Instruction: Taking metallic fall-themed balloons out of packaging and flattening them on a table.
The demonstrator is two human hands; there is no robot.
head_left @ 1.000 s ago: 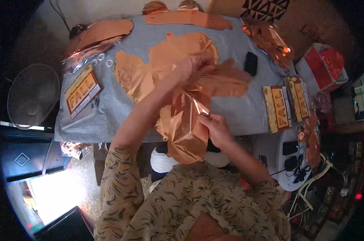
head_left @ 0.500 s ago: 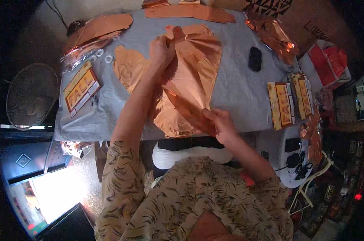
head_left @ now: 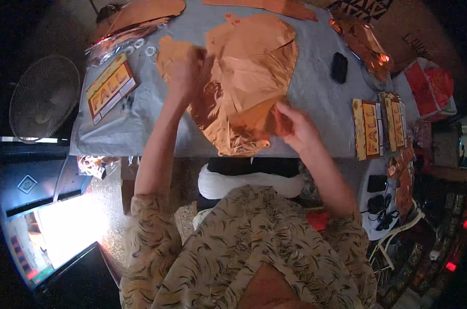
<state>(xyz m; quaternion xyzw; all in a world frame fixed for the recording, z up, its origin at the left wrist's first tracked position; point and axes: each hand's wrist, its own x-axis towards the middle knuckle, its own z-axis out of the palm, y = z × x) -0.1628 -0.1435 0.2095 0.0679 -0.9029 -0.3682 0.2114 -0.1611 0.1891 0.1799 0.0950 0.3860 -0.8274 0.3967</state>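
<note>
"One copper-coloured foil sheet (head_left: 251,64) lies creased across the middle of the grey-covered table (head_left: 326,121), its lower end by the near edge. Why is the lower right part turned up?"

"Because of the right hand (head_left: 298,129), I'd say. It is closed in a pinch on the folded flap (head_left: 254,117), which probably keeps that corner lifted off the layer beneath."

"And the left hand (head_left: 184,74)?"

"Blurred, over the sheet's left side. It looks curled, but I can't tell whether it grips foil or only touches it. Perhaps it steadies the side across from the pinch."

"What's just beyond it?"

"A smaller foil piece (head_left: 166,55), partly hidden by that hand. Then come white rings (head_left: 150,51) and a printed packet (head_left: 111,90) farther left."

"The other side?"

"A black object (head_left: 339,68), apart from the sheet, and two more packets (head_left: 368,129) side by side at the right edge. Crumpled foil (head_left: 362,46) sits in the far right corner, and flat foil pieces (head_left: 153,11) in the far left. Set round the rim like that, they seem meant to leave the middle to the sheet."
</note>
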